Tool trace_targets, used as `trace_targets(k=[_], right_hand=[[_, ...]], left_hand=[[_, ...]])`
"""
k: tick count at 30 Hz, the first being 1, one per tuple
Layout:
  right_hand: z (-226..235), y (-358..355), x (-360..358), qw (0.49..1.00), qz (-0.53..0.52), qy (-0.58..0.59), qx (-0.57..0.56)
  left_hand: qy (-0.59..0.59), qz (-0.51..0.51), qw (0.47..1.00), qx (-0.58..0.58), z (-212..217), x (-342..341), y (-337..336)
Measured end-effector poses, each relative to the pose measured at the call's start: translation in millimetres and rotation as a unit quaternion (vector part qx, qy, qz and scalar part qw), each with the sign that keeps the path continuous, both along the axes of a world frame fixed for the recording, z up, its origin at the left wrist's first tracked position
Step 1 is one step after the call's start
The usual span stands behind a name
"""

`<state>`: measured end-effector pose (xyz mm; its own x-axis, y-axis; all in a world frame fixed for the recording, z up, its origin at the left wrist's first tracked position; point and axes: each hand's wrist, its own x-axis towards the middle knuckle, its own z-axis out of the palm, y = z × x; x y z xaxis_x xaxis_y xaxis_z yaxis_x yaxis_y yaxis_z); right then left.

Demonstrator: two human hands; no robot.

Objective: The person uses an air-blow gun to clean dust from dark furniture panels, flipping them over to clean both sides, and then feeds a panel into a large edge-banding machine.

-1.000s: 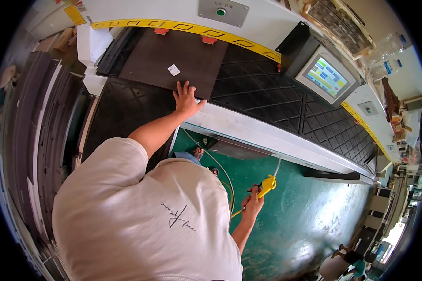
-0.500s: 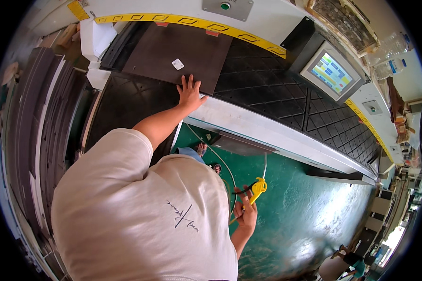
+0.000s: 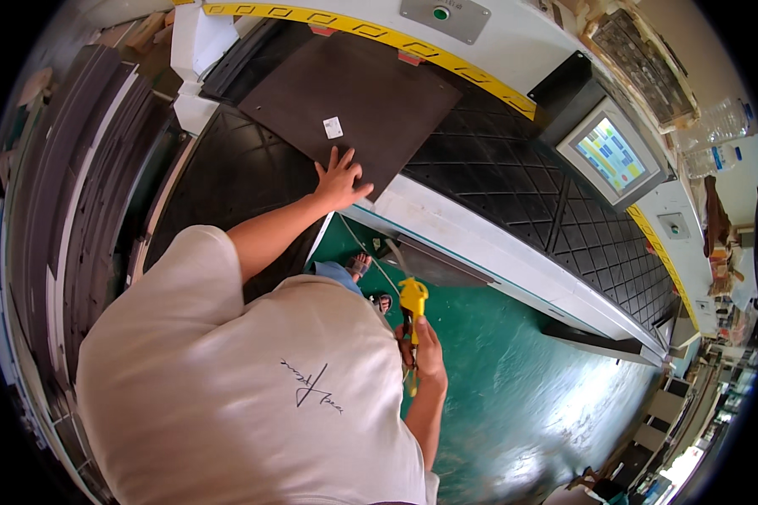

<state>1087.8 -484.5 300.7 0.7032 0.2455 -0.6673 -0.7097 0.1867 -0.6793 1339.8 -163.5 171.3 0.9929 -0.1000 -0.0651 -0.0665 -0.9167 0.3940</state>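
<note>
A dark brown flat panel (image 3: 370, 88) lies turned askew on the black-topped machine bed, a small white label (image 3: 333, 127) stuck on it. My left hand (image 3: 340, 182) rests on the panel's near corner, its fingers spread and open. Lower down, in front of my body, my right hand (image 3: 428, 349) is closed around a yellow air blow gun (image 3: 413, 299). The gun's thin nozzle points up and to the left, toward the bed's front edge, and is blurred. A thin hose (image 3: 382, 271) runs near my feet.
A yellow-striped white machine beam (image 3: 480, 42) spans the far side, with a lit control screen (image 3: 611, 156) at its right. The bed's white front rail (image 3: 497, 244) slants down rightward. Stacked dark panels (image 3: 84, 210) stand at left. Green floor (image 3: 522, 362) lies to the right.
The panel has turned on the bed, its near corner now jutting over the front rail, with my left hand still on it. My right hand has brought the blow gun leftward, closer to my body.
</note>
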Motion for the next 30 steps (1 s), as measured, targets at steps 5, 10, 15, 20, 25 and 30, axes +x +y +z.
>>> trace_targets(k=[5,10,15,20,25,30], right_hand=[[7.4,-22.1,46.4,0.96,0.1,-0.088,-0.248],[27.2,-13.9,69.2,0.886,0.107,-0.18,-0.414],[16.5,16.6,89.0,0.873,0.191,-0.169,-0.416],[-15.2,80.1,185.8,0.852,0.203,-0.244,-0.416],[-22.9,145.4,297.2,0.81,0.171,-0.343,-0.444],[-36.5,168.3,341.6,0.823,0.183,-0.31,-0.438]], left_hand=[[0.009,-0.119,0.993,-0.017,32.0,-95.4,66.1],[-0.024,-0.116,0.993,0.002,48.6,-169.6,175.2],[0.014,0.086,0.994,-0.06,49.6,-210.3,197.9],[-0.09,0.269,0.949,-0.14,13.4,-185.5,166.9],[-0.133,0.37,0.914,-0.104,1.1,-138.5,158.5],[-0.138,0.412,0.895,-0.097,-26.3,-105.6,188.6]])
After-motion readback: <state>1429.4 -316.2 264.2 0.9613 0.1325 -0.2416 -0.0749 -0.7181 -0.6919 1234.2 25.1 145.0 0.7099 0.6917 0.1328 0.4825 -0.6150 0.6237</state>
